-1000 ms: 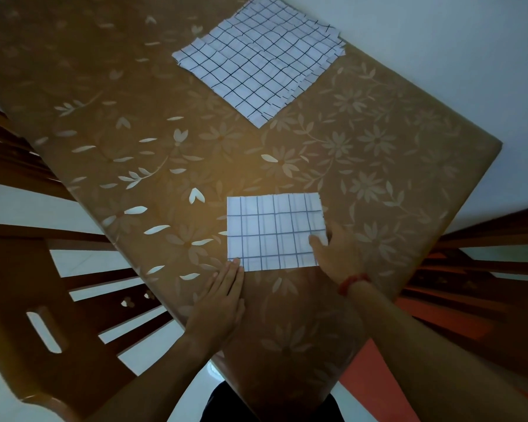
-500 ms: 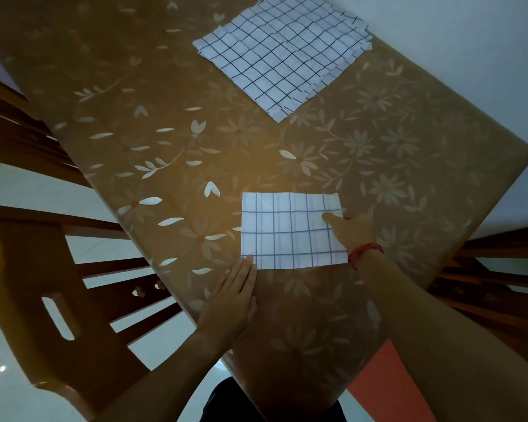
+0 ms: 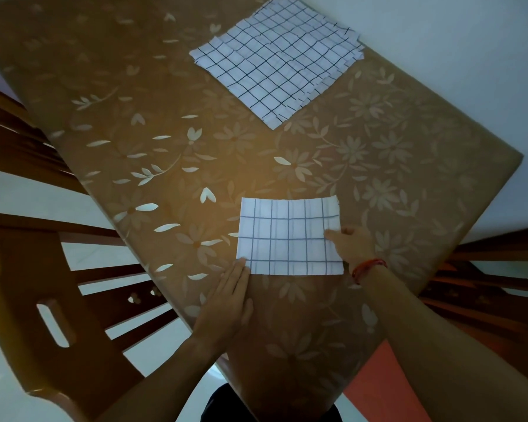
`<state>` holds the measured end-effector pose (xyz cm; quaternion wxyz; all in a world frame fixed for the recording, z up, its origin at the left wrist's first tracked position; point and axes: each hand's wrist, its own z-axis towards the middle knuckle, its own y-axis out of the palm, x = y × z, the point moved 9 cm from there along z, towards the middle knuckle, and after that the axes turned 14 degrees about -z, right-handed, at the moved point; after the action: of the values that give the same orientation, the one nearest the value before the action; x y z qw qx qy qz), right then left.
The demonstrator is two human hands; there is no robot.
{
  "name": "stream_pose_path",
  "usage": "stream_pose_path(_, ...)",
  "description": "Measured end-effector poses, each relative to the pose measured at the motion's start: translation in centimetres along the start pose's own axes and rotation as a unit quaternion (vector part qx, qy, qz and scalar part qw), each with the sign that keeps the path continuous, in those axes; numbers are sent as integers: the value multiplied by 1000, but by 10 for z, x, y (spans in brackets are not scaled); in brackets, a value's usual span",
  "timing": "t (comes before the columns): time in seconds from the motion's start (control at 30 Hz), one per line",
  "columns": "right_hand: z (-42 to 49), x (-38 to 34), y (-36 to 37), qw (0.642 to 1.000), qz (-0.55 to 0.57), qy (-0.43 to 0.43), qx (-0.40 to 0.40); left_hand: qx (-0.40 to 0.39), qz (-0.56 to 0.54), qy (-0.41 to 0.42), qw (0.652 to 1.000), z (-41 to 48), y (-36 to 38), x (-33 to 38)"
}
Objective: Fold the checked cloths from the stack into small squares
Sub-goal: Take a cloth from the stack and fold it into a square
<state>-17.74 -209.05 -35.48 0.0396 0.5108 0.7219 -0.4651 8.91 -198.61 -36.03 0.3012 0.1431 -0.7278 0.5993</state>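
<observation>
Left hand [image 3: 226, 303] and right hand [image 3: 352, 245] are resting flat, straight fingers on the cloth [image 3: 287, 236] near the worktop's [image 3: 378, 166] near corner.

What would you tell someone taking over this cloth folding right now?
Left hand: flat on the table, fingertips at the near left corner of the folded cloth.
Right hand: fingers lying on that cloth's right edge.
Stack of checked cloths: far side of the table, unfolded.
Done: one cloth folded down to a rectangle.
Left: probably fold it once more into a small square, then work through the stack.
</observation>
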Motion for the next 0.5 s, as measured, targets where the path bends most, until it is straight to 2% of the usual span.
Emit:
stream_pose_path(0.1, -6, 9, -4, 999, 33, 14, 13, 15, -28, -24, 999, 5, -7, -3)
stream_pose_path(0.2, -8, 22, -5, 996, 81, 38, 25, 19, -27, -8, 999, 15, -15, 8)
stream_pose_path(0.3, -19, 34, 7, 986, 149, 78, -15, 24, -25, 16, 999, 26, -16, 27)
stream_pose_path(0.5, -57, 37, 42, 941, 287, 131, -122, -7, -7, 40, 999, 42, 0, 52)
